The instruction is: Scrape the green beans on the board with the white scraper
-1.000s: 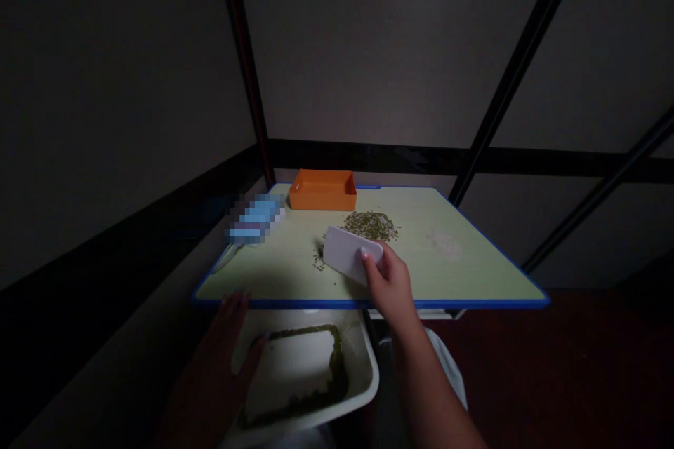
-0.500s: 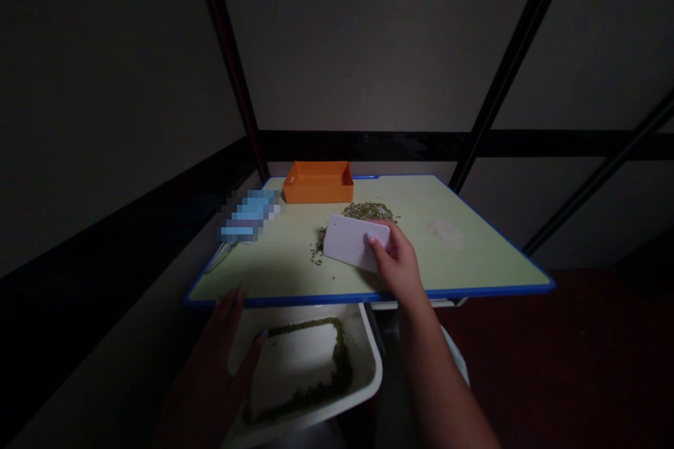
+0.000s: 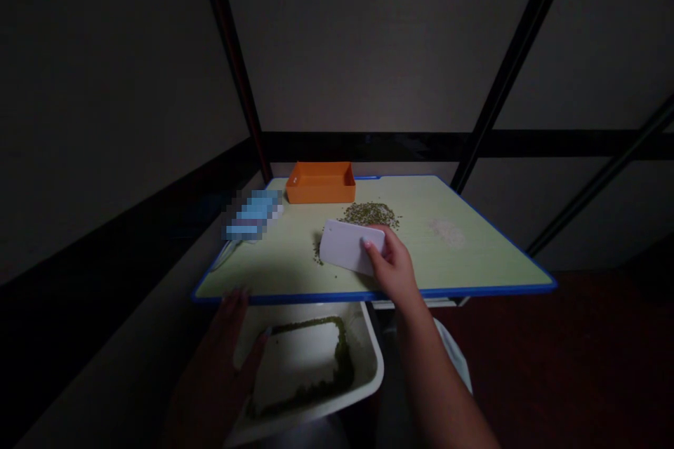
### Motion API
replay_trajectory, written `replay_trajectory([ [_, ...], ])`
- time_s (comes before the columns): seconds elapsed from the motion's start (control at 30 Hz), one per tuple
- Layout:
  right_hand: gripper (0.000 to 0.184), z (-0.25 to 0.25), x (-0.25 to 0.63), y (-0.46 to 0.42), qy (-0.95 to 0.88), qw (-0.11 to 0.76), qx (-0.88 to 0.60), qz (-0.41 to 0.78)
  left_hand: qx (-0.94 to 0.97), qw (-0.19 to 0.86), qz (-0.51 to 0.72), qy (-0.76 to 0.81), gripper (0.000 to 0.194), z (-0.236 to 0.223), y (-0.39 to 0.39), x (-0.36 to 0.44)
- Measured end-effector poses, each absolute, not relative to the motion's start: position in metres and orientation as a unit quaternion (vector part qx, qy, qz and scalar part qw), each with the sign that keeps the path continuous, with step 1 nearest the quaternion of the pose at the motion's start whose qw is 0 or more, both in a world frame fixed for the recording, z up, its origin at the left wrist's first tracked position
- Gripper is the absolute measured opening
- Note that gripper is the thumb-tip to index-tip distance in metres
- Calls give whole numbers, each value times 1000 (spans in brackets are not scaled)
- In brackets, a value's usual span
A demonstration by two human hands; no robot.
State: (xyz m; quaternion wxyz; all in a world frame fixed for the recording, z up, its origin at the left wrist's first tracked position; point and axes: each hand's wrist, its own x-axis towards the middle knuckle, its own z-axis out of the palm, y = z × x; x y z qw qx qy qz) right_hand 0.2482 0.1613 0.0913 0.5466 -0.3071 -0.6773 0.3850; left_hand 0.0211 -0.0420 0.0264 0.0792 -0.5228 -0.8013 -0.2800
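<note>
My right hand (image 3: 392, 263) grips a white flat scraper (image 3: 350, 245), thumb on its near face, tilted on the tabletop. Behind the scraper and at its left edge lie small green beans (image 3: 371, 214), partly hidden by it. Below the table edge is a white basin (image 3: 373, 351), with more green beans (image 3: 345, 361) gathered along the edges of its floor. In deep shadow, my left hand (image 3: 224, 344) lies over the basin's left side, thumb spread away from the fingers. Its fingertips reach the table's front edge; whether it presses on the basin's rim is hard to see.
An orange open box (image 3: 321, 193) stands at the table's back left. A blurred-out blue item (image 3: 255, 214) with a white cord lies on the left side. Pale grains (image 3: 447, 231) are spread at the right. Blue edging runs round the pale green table (image 3: 489, 266); dark walls stand behind.
The scraper has moved slightly left and toward me in my right hand, showing more of the beans behind it. My left hand keeps its place by the basin.
</note>
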Motion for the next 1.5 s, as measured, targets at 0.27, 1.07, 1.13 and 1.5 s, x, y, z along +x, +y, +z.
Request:
replay_trajectory([
  [0.27, 17, 95, 252, 160, -674, 548, -306, 391, -522, 86, -278, -801, 67, 27, -41, 22],
  [1.07, 18, 104, 262, 140, -714, 515, -291, 373, -522, 76, -292, -798, 67, 26, -40, 22],
  [1.13, 18, 103, 261, 140, -714, 516, -299, 368, -521, 77, -293, -798, 67, 27, -40, 22],
  [1.5, 17, 103, 257, 137, -708, 510, -311, 377, -511, 53, -281, -811, 70, 35, -40, 27],
])
